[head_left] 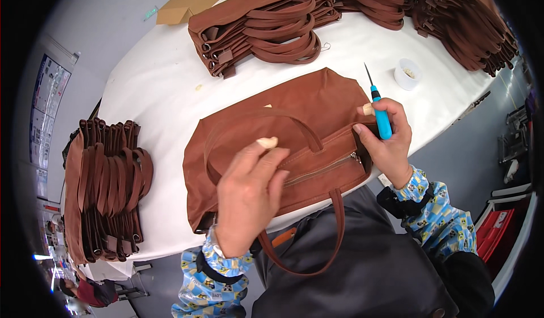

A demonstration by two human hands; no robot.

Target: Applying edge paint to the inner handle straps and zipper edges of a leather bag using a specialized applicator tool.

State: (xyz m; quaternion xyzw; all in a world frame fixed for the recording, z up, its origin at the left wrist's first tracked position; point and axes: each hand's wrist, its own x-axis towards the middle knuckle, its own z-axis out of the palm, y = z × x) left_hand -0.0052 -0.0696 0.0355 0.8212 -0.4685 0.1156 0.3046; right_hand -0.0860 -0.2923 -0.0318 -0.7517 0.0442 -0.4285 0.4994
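find a brown handbag [309,108] at the near edge of the white desk [164,108], below both hands, with a metal zip [323,172] along the near side, one strap [309,135] looped across the body and a second strap [340,222] drooping over the dark-clothed lap [362,267]. holds a blue-handled awl [382,124] in the closed right hand [395,148], tip toward the far side of the desk, with the thumb at the bag's right end; cannot tell whether pinching it. holds the left hand [246,199] over the bag's middle, fingers loosely bent and apart from the thumb, with nothing visible in the grasp; wears pale finger covers [268,142] on both hands. expect a soft, pliable, leather-like body, probably fairly light and not slippery, likely to sag or fold when lifted from one corner, and easy to scratch or pierce. best to lift by both straps together, or to steady by the stitched panel beside the zip, well clear of the sharp tip. note also a small white cup [407,82] near the awl and stacked brown bags [105,176] at the left and far side of the desk.
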